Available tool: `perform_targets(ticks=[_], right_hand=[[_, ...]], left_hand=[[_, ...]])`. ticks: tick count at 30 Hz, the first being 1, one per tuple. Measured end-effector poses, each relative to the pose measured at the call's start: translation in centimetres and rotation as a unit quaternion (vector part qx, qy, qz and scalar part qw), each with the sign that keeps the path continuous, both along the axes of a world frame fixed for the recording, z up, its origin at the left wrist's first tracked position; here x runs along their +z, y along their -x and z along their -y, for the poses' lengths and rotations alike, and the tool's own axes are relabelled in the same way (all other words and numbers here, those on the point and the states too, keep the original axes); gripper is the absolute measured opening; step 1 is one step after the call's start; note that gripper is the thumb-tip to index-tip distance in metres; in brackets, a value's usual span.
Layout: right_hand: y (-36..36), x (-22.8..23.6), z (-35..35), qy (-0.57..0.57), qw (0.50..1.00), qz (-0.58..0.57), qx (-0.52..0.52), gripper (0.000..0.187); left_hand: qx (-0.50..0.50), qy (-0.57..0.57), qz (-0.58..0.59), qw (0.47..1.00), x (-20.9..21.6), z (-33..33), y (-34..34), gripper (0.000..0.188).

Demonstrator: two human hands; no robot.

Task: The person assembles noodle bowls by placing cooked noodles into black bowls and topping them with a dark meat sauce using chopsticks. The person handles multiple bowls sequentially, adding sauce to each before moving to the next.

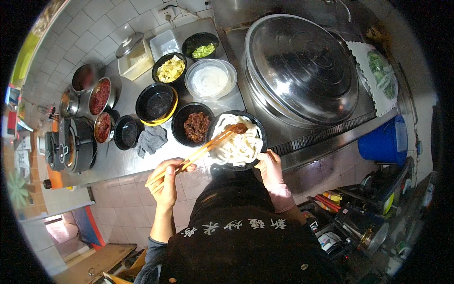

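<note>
Head cam: thick wht noodles [233,152], tangled, in rnd blk bowl [259,124].

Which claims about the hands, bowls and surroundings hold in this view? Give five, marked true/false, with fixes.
1. The left hand holds the chopsticks. True.
2. The chopsticks' tips are over the chopped greens. False: they are over the white noodles, at a brown piece.
3. The right hand is at the edge of the noodle bowl. True.
4. The blue bin is at the picture's left. False: it is at the right.
5. The grey cloth lies on the metal counter. True.
</note>
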State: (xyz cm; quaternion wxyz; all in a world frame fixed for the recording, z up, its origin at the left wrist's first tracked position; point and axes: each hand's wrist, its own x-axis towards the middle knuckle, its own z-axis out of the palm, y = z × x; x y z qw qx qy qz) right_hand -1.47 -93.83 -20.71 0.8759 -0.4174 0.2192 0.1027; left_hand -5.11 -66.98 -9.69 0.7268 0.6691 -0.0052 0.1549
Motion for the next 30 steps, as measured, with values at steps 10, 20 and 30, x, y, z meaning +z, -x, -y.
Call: perform_targets(ticks=[10,20,30], right_hand=[[0.0,-0.9,0.5,-0.007,1.0,-0.008,-0.025,0.009],[-0.1,0.4,1.9,-0.009,0.999,-0.008,-0.039,0.007],[0.7,-0.7,2.9,-0.001,0.999,-0.002,-0.039,0.021]], left_hand=[[0.048,-0.016,-0.072,0.996,-0.8,-3.1,0.0,0.024],[0.167,0.005,-0.155,0.974,-10.8,-9.0,-2.4,0.03],[0.234,0.181,-0.126,0.947,-15.9,-8.5,-3.1,0.032]])
